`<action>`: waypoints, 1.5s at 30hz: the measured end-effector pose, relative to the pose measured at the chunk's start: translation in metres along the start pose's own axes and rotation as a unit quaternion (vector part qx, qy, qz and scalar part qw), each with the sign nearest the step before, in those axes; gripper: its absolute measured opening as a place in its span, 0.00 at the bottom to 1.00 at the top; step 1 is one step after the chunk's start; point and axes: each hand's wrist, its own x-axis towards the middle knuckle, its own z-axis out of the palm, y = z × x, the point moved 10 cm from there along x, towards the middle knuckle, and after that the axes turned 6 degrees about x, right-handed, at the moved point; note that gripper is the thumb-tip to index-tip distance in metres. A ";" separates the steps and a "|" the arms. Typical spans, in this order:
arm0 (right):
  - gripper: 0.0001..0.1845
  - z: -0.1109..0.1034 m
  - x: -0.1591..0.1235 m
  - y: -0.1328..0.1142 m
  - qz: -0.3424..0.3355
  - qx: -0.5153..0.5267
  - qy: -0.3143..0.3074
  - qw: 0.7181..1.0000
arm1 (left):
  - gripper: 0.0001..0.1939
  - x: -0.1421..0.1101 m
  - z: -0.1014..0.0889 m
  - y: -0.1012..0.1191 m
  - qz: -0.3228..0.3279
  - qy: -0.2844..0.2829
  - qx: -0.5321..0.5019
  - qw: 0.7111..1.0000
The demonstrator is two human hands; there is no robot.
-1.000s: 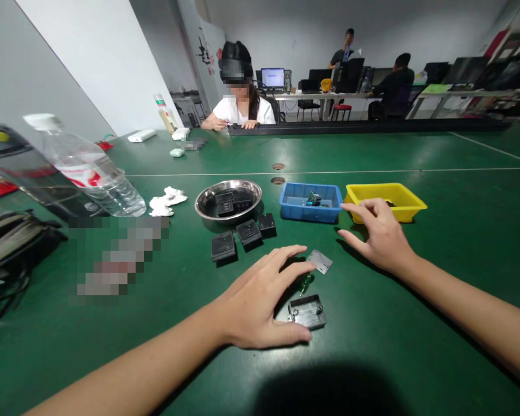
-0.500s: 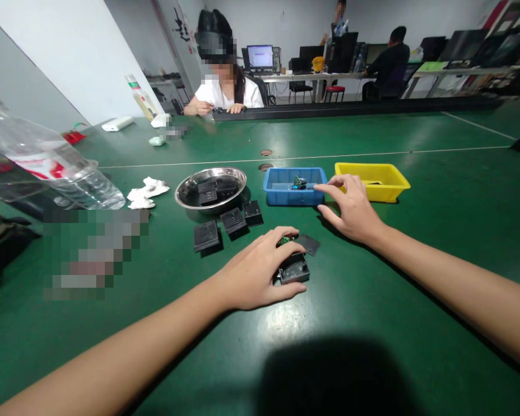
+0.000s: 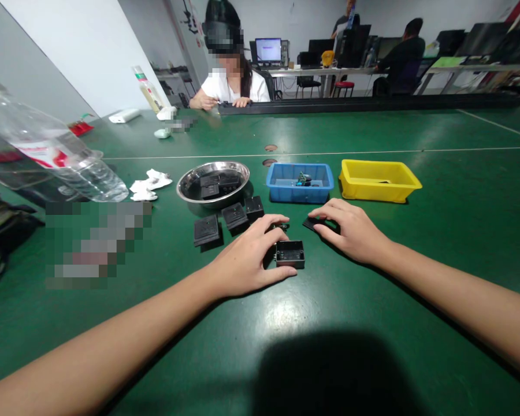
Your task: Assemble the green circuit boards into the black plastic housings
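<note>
My left hand (image 3: 245,257) curves round a small open black plastic box (image 3: 290,255), with the thumb along its near side and the index finger at its far side. A small part, mostly hidden (image 3: 281,227), lies under the other fingertips. Over to the right, my right hand (image 3: 353,231) has its thumb and fingers closed on a flat black plastic cover (image 3: 312,222), partly covered by the fingers. Black plastic cases (image 3: 207,230) stand on the green table beyond my left hand.
A steel bowl (image 3: 183,193) holds several black cases. Behind my hands are a blue bin (image 3: 301,193) with small electronic parts and a yellow bin (image 3: 377,189). Far left are a large clear bottle (image 3: 78,156) and crumpled tissue (image 3: 149,184). Across the table sits a person (image 3: 236,86).
My right hand has come back from the blue bin and taken the flat cover, which was lying by my left hand. The box has turned slightly within my left hand.
</note>
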 end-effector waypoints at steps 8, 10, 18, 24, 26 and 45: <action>0.15 0.002 -0.002 -0.018 -0.051 0.039 -0.018 0.998 | 0.17 -0.004 -0.009 0.012 0.056 0.032 -0.045 0.997; 0.21 0.007 -0.002 -0.029 -0.083 0.058 -0.037 0.994 | 0.17 -0.005 -0.012 0.012 0.061 0.047 -0.061 0.995; 0.15 0.025 0.005 -0.044 -0.107 0.071 -0.082 0.988 | 0.15 -0.003 -0.013 0.012 0.067 0.060 -0.095 0.991; 0.08 0.019 0.007 -0.037 -0.080 0.061 -0.048 0.994 | 0.15 -0.005 -0.020 0.006 0.038 0.103 -0.122 0.987; 0.09 0.015 0.008 -0.031 -0.058 0.052 -0.027 0.997 | 0.15 -0.005 -0.019 0.001 0.013 0.106 -0.139 0.985; 0.15 0.008 0.007 -0.014 0.002 0.062 0.012 0.998 | 0.16 -0.006 -0.023 -0.007 -0.024 0.123 -0.150 0.981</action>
